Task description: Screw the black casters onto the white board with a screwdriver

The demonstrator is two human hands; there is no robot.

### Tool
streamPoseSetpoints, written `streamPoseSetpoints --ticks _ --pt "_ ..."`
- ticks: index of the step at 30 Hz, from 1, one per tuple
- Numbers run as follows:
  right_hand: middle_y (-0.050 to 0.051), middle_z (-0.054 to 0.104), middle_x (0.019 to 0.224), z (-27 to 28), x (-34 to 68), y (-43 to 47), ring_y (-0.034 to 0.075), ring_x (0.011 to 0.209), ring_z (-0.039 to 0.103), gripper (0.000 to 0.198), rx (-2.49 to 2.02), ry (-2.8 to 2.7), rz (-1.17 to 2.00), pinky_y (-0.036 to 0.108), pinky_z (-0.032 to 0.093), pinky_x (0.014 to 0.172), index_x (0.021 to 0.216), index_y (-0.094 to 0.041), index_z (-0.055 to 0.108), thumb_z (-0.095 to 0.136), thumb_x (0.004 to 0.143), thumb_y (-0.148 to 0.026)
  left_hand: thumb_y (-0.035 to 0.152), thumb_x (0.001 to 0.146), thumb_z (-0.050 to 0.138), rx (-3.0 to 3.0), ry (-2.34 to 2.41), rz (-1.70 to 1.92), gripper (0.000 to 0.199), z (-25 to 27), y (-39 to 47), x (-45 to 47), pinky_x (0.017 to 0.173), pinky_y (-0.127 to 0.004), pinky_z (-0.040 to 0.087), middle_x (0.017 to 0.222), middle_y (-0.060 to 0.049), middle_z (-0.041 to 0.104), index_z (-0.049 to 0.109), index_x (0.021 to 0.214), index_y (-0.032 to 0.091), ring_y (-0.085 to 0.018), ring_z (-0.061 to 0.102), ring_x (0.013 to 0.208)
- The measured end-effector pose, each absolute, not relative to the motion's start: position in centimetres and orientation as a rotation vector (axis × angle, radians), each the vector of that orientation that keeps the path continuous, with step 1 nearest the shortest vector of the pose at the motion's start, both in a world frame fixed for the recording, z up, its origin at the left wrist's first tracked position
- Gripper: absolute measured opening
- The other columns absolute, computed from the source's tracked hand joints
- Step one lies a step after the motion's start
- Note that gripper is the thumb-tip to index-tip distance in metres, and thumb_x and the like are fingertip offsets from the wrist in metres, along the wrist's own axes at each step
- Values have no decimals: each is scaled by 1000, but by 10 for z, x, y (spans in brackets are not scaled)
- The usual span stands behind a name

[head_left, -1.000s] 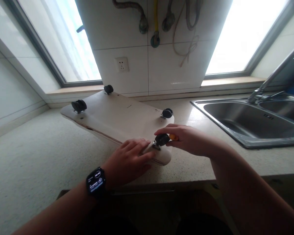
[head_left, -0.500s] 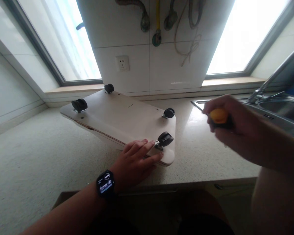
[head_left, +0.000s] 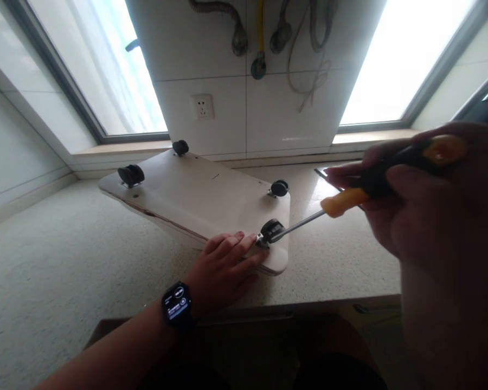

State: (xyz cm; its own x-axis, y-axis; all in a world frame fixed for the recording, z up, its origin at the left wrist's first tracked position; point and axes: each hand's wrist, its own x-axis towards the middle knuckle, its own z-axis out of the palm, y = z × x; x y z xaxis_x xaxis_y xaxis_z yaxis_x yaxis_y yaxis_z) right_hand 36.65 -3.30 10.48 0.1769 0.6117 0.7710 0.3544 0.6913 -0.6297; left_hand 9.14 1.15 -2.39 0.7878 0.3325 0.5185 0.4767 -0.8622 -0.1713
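A white board (head_left: 195, 184) lies on the counter with black caster wheels at its corners. My left hand (head_left: 228, 265) rests on its near edge, fingers stretched out, touching beside the near-right caster (head_left: 273, 231). My right hand (head_left: 406, 200) is closed around a screwdriver (head_left: 344, 202) with a yellow and black handle. The metal shaft points down-left, and its tip appears at the near-right caster; exact contact is unclear. A thin dark rod (head_left: 320, 173) shows behind my right fingers; I cannot tell whether it is held. A black smartwatch (head_left: 176, 305) is on my left wrist.
The speckled counter (head_left: 57, 254) has its front edge just below the board. Behind stands a tiled wall with a socket (head_left: 203, 106) and hanging pipes (head_left: 260, 65). Windows flank it. My right hand and arm hide most of the sink area at right.
My right hand has turned and moved right, and the screwdriver shaft now reaches down-left to the near-right caster. My left hand and the board have stayed in place.
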Motion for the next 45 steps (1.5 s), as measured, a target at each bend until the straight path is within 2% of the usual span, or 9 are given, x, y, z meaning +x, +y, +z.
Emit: streamPoseSetpoints --ticks 3,7,11,15,22,27,34,45 --pt "-4 62 98 100 346 -29 20 90 72 29 -816 -1336 368 49 61 87 102 -36 43 60 88 -17 40 103 56 -2684 -608 -693 48 -24 12 91 108 -48 35 152 -7 58 55 148 24 -31 54 132" --pt "-1 63 105 93 342 -22 25 100 73 30 -865 -1357 363 48 61 79 107 -37 40 61 89 -24 40 104 54 -2673 -597 -702 48 -23 12 92 107 -48 35 152 -6 59 55 148 22 -31 53 131" --pt "-1 64 109 88 344 -19 26 101 73 30 -886 -1394 337 46 62 75 109 -37 40 60 90 -27 40 104 53 -2658 -591 -706 48 -21 11 92 105 -48 36 151 -6 60 55 148 21 -31 54 129" --pt "0 65 117 88 344 -19 26 103 73 30 -895 -1412 330 46 62 74 111 -38 40 60 91 -29 41 104 53 -2657 -596 -698 48 -20 11 93 104 -48 36 151 -6 60 55 148 20 -31 55 129" --pt "-1 64 117 86 344 -18 24 105 72 27 -869 -1464 334 47 61 81 111 -39 41 58 94 -26 41 104 53 -2681 -615 -687 50 -23 12 92 107 -48 34 154 -5 57 52 150 20 -31 53 131" --pt "0 61 110 89 341 -21 25 99 73 29 -973 -1489 278 47 62 79 114 -40 36 58 96 -35 40 103 55 -2671 -602 -699 50 -22 12 92 105 -49 36 153 -6 58 53 149 20 -31 55 130" --pt "-2 60 103 93 332 -24 20 86 73 26 -828 -1488 230 42 63 75 103 -35 39 60 95 -24 41 104 54 -2668 -608 -695 50 -23 11 92 105 -49 35 154 -5 58 54 148 19 -32 54 129" --pt "-2 60 101 88 333 -26 20 79 73 35 -738 -1582 95 41 64 67 114 -39 44 61 93 -17 41 104 53 -2642 -608 -706 52 -22 12 94 105 -48 36 153 -6 58 52 150 17 -31 54 129"
